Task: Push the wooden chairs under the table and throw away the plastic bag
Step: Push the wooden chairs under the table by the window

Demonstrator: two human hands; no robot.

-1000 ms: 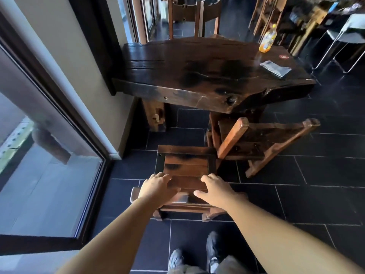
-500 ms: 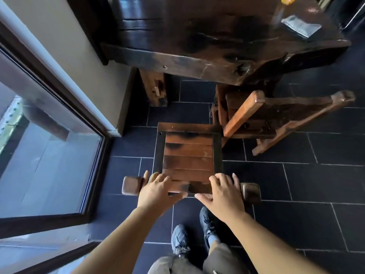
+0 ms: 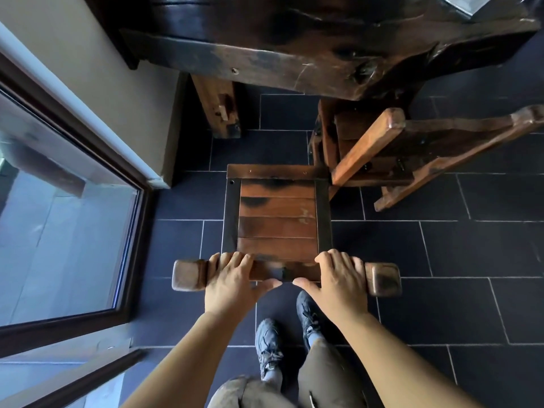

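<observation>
A wooden chair with a slatted seat (image 3: 276, 219) stands on the dark tiles right below me, facing the table. My left hand (image 3: 235, 282) and my right hand (image 3: 338, 279) both grip its top backrest rail (image 3: 188, 275), fingers wrapped over the front. The heavy dark wooden table (image 3: 294, 54) fills the top of the view; the chair's front edge is short of it. A second wooden chair (image 3: 391, 142) sits at an angle to the right, partly under the table. A corner of the plastic bag (image 3: 468, 2) shows on the table at the top right.
A glass door with a dark frame (image 3: 67, 231) runs along the left. A beige wall (image 3: 88, 60) meets the table's left end. The table's leg (image 3: 219, 108) stands left of the chair's path. My shoes (image 3: 269, 346) are just behind the chair.
The view has tilted down and closer over the chair. My hands have settled onto the backrest rail and spread slightly wider; the chair has come upright.
</observation>
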